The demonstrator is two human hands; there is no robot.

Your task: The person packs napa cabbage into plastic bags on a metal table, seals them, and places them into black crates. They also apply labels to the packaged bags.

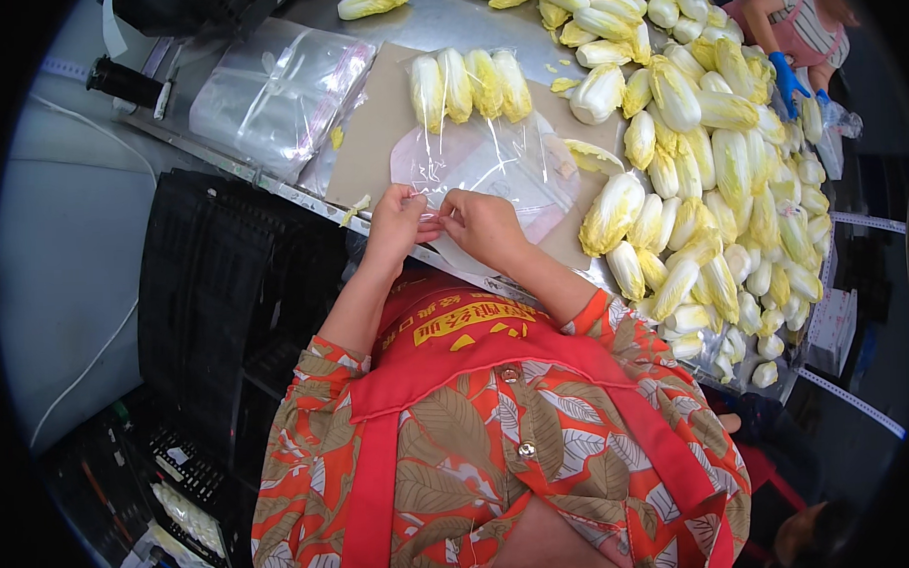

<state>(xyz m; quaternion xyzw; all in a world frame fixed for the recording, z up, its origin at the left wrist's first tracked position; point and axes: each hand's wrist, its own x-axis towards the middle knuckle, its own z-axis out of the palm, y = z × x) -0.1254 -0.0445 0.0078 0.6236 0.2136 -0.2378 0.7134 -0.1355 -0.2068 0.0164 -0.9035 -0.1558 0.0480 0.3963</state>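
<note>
Before me a clear plastic bag lies flat on a cardboard sheet. Several small yellow-white napa cabbages sit side by side in its far end. My left hand pinches the bag's near edge between thumb and fingers. Close beside it, my right hand grips the same edge, the fingertips of both hands almost meeting. Under the bag is a pale, rounded sheet, partly covered by it. A loose cabbage leaf lies at the right of the bag.
A heap of napa cabbages spreads over the right side of the metal table. Bundled clear bags lie to the left. Black plastic crates stand below the table's left edge. Across the heap, a person's blue-gloved hand is near a cabbage.
</note>
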